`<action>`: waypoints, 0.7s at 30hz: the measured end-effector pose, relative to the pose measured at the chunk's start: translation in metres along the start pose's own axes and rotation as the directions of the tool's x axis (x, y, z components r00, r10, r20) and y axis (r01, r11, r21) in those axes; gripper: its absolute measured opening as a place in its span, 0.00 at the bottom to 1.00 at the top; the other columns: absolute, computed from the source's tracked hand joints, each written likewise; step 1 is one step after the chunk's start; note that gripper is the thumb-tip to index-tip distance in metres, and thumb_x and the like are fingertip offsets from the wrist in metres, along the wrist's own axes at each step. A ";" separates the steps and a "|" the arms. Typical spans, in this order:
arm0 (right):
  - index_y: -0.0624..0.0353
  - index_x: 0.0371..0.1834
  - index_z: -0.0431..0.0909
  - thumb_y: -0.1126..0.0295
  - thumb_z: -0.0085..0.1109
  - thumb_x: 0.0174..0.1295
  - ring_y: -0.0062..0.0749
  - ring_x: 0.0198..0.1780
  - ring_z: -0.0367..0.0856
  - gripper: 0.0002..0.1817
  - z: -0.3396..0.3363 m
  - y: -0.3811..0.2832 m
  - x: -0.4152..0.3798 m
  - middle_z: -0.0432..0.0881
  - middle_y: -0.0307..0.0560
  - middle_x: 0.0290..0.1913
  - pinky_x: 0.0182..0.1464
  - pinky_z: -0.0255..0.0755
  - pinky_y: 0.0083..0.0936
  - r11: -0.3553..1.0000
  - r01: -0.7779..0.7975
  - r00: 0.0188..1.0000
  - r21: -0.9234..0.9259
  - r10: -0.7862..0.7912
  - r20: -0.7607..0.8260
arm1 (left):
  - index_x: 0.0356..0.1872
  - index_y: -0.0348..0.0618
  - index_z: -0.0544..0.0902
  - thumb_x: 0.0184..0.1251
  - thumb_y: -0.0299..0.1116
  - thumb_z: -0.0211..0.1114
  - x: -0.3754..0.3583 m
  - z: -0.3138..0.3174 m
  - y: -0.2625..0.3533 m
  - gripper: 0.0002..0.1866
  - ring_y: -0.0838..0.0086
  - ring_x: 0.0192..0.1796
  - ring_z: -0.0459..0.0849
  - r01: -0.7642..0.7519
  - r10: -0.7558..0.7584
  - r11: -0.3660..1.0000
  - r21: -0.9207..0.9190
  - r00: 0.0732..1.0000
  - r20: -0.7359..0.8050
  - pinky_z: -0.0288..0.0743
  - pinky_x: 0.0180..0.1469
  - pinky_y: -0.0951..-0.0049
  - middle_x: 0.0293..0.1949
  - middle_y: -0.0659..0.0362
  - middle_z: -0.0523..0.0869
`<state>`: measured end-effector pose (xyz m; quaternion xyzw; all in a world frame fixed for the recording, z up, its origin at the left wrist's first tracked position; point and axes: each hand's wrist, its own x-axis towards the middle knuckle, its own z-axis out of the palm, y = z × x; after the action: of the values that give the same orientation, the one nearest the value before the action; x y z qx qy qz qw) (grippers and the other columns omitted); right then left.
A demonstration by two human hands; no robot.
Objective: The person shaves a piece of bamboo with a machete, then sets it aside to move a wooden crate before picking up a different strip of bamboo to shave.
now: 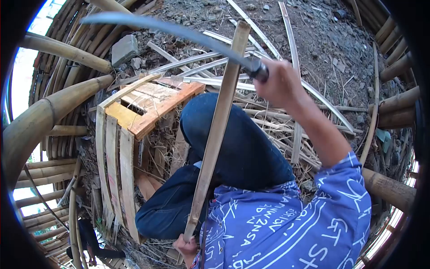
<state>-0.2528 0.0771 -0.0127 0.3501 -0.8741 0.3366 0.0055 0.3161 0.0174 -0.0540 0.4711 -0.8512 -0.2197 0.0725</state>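
Note:
My right hand (280,80) is closed around the dark handle of a long curved blade (179,38), which reaches out to the upper left. The blade crosses in front of a bamboo strip (217,130) near its top end; whether they touch I cannot tell. Down by my body, my left hand (186,245) grips the strip's lower end. The strip stands at a slant over my bent legs. To the left of my knee is a wooden crate (152,103) with slatted sides.
Split bamboo strips (289,36) lie scattered on the dirt ahead. A grey block (124,50) sits beyond the crate. Thick bamboo poles (49,107) stand at the left, with another pole (387,188) at the right. Part of another person (92,240) shows at the lower left.

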 end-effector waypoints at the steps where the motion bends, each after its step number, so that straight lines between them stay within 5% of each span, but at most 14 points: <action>1: 0.60 0.26 0.81 0.70 0.60 0.46 0.52 0.31 0.84 0.06 -0.001 -0.004 -0.005 0.83 0.57 0.27 0.37 0.79 0.42 0.999 0.021 0.997 -0.024 -0.019 0.076 | 0.14 0.39 0.69 0.59 0.72 0.53 0.001 0.000 0.000 0.39 0.46 0.16 0.73 -0.008 0.008 1.000 -0.008 1.000 -0.005 0.63 0.20 0.57 0.11 0.49 0.67; 4: 0.59 0.26 0.81 0.69 0.61 0.45 0.51 0.32 0.85 0.07 0.001 0.010 0.010 0.84 0.57 0.27 0.38 0.79 0.41 0.969 0.066 0.994 -0.239 -0.042 0.105 | 0.14 0.39 0.69 0.59 0.72 0.54 0.004 -0.005 0.007 0.39 0.47 0.16 0.73 -0.007 0.007 1.000 0.010 1.000 0.011 0.63 0.20 0.57 0.10 0.49 0.67; 10: 0.61 0.26 0.81 0.67 0.58 0.49 0.54 0.35 0.85 0.08 0.004 0.038 0.041 0.84 0.59 0.28 0.41 0.79 0.43 0.959 -0.116 0.993 -0.260 0.102 -0.064 | 0.14 0.39 0.69 0.59 0.72 0.53 0.005 0.001 0.014 0.40 0.49 0.15 0.73 -0.025 0.027 0.999 0.023 0.998 -0.052 0.63 0.19 0.58 0.10 0.50 0.67; 16: 0.60 0.26 0.80 0.67 0.59 0.47 0.52 0.31 0.85 0.08 -0.004 -0.006 -0.002 0.83 0.57 0.26 0.37 0.79 0.42 0.998 0.056 0.998 0.020 -0.056 0.029 | 0.13 0.40 0.68 0.59 0.73 0.52 0.005 -0.002 0.012 0.40 0.49 0.15 0.73 -0.017 0.016 1.000 -0.010 0.999 -0.029 0.63 0.19 0.58 0.10 0.50 0.67; 18: 0.59 0.24 0.79 0.66 0.61 0.45 0.50 0.29 0.85 0.08 -0.002 -0.010 -0.014 0.83 0.56 0.24 0.35 0.79 0.41 0.962 0.154 0.981 -0.224 -0.121 0.154 | 0.13 0.40 0.68 0.60 0.73 0.52 0.004 -0.001 0.004 0.40 0.48 0.15 0.73 -0.022 0.023 0.999 0.025 1.000 -0.009 0.63 0.19 0.58 0.10 0.50 0.67; 21: 0.61 0.25 0.81 0.65 0.62 0.46 0.50 0.31 0.86 0.10 0.001 0.004 0.004 0.83 0.57 0.25 0.38 0.80 0.41 0.970 0.015 0.996 -0.243 0.007 0.092 | 0.13 0.40 0.68 0.60 0.72 0.51 0.003 -0.001 0.007 0.40 0.48 0.15 0.73 -0.016 0.017 0.997 0.072 1.000 -0.007 0.63 0.20 0.57 0.10 0.50 0.67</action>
<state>-0.2578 0.0760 -0.0152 0.3638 -0.9074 0.2101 0.0086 0.3097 0.0178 -0.0508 0.4672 -0.8621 -0.1867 0.0606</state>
